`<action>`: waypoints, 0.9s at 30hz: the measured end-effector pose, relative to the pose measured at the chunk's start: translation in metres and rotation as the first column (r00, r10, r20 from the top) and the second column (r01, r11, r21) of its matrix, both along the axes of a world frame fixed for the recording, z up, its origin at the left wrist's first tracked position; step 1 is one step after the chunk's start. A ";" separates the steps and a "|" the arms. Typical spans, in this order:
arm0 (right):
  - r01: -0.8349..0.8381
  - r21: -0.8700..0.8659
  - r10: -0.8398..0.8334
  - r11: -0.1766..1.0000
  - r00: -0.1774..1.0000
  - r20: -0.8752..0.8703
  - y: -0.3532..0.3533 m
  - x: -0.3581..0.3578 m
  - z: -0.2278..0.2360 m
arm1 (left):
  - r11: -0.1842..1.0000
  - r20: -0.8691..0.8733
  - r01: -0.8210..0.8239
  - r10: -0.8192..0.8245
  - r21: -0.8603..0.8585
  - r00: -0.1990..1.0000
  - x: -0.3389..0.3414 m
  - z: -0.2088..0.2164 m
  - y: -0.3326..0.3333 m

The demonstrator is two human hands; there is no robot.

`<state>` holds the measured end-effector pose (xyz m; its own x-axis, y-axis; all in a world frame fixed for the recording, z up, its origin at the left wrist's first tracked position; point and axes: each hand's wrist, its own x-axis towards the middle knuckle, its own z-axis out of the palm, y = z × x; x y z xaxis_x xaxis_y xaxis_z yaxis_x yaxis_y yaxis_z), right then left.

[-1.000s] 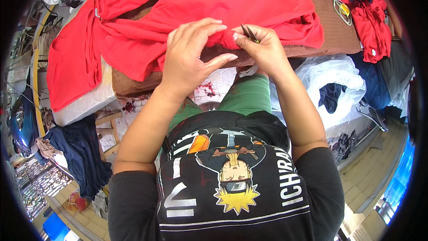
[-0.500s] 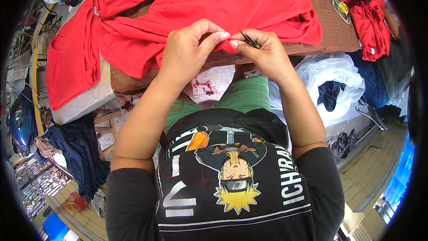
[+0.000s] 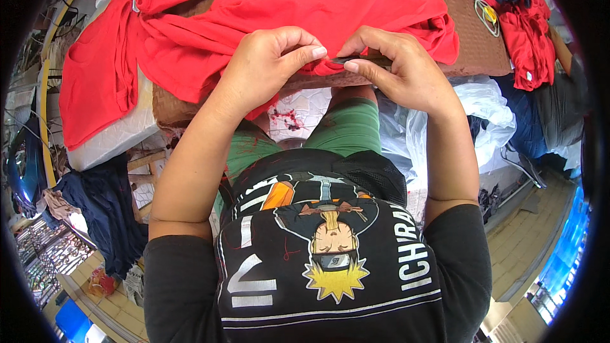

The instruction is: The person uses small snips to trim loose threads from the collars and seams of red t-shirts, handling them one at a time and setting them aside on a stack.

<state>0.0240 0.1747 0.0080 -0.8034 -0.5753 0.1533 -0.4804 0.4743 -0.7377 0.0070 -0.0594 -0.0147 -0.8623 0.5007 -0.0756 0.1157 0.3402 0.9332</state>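
Observation:
A large red garment lies spread over the brown-covered table, its near edge gathered toward me. My left hand pinches that edge between thumb and fingertips. Just to the right, my right hand grips a small dark pair of thread snips, held between thumb and fingers. The blade tips point left and reach the red cloth close to my left fingertips. Most of the snips is hidden by the right hand.
The brown padded table ends just before my lap. At its right lie a yellow tape measure and more red cloth. A clear plastic bag sits below on the right; dark blue cloth hangs at lower left.
My right hand has turned and shifted slightly right, bringing the snips from pointing up and away to lying level against the cloth edge. My left hand keeps its pinch.

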 end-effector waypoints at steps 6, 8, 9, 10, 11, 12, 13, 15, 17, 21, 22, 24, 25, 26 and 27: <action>-0.004 0.034 0.005 0.999 1.000 -0.025 -0.005 0.000 0.000 | 1.000 -0.005 -0.006 0.006 0.000 1.000 0.000 -0.002 0.000; -0.003 0.047 0.006 0.999 0.999 -0.054 -0.008 0.001 0.002 | 1.000 -0.016 -0.014 0.013 -0.024 1.000 0.001 -0.001 0.000; -0.003 0.054 0.007 0.999 0.998 -0.068 -0.009 0.001 0.003 | 0.999 -0.038 -0.022 0.020 -0.041 0.999 0.002 0.000 0.001; -0.003 0.059 0.006 0.998 0.998 -0.059 -0.010 0.001 0.002 | 0.998 -0.061 -0.030 0.026 -0.057 0.998 0.004 0.000 0.003; -0.003 0.063 0.006 0.998 0.999 -0.049 -0.011 0.000 0.000 | 0.997 -0.083 -0.038 0.032 -0.073 0.996 0.004 0.001 0.003; -0.002 0.067 0.005 0.998 0.999 -0.040 -0.011 0.000 -0.001 | 0.997 -0.083 -0.035 0.029 -0.073 0.996 0.004 0.001 0.004; -0.011 0.084 0.016 0.996 0.998 -0.061 -0.010 0.000 -0.001 | 0.997 -0.083 -0.032 0.026 -0.072 0.996 0.004 0.002 0.004; -0.029 0.118 0.041 0.993 0.994 -0.105 -0.007 -0.001 -0.001 | 0.996 -0.073 -0.026 0.020 -0.082 0.997 0.004 0.002 0.004; -0.004 0.074 0.009 0.997 0.998 -0.059 -0.005 0.000 0.000 | 0.994 -0.052 -0.021 0.015 -0.105 0.999 0.003 0.003 0.004; 0.011 0.049 -0.009 0.999 0.999 -0.040 -0.007 0.002 -0.002 | 0.995 -0.043 -0.035 0.031 -0.090 0.999 0.004 0.000 0.004; 0.004 0.063 -0.001 0.998 0.999 -0.045 -0.008 0.002 -0.003 | 0.996 -0.037 -0.043 0.040 -0.078 0.999 0.005 0.001 0.004; -0.007 0.091 0.012 0.996 0.998 -0.055 -0.009 0.001 -0.005 | 0.999 -0.137 0.036 -0.037 -0.014 0.990 0.006 0.004 0.003; -0.002 0.108 0.011 0.994 0.997 -0.078 -0.007 0.000 -0.004 | 0.992 -0.246 0.127 -0.116 0.028 0.962 0.005 0.010 0.000; 0.003 0.124 0.010 0.992 0.995 -0.100 -0.004 0.000 -0.001 | 0.973 -0.355 0.221 -0.186 0.060 0.916 0.004 0.016 -0.004; 0.005 0.139 0.012 0.990 0.992 -0.123 -0.001 0.000 0.002 | 0.951 -0.367 0.265 -0.191 0.162 0.910 0.003 0.022 -0.011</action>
<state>0.0241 0.1734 0.0101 -0.7813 -0.6007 0.1697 -0.5655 0.5662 -0.5997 0.0097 -0.0702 0.0070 -0.6765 0.6591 0.3285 0.4925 0.0732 0.8672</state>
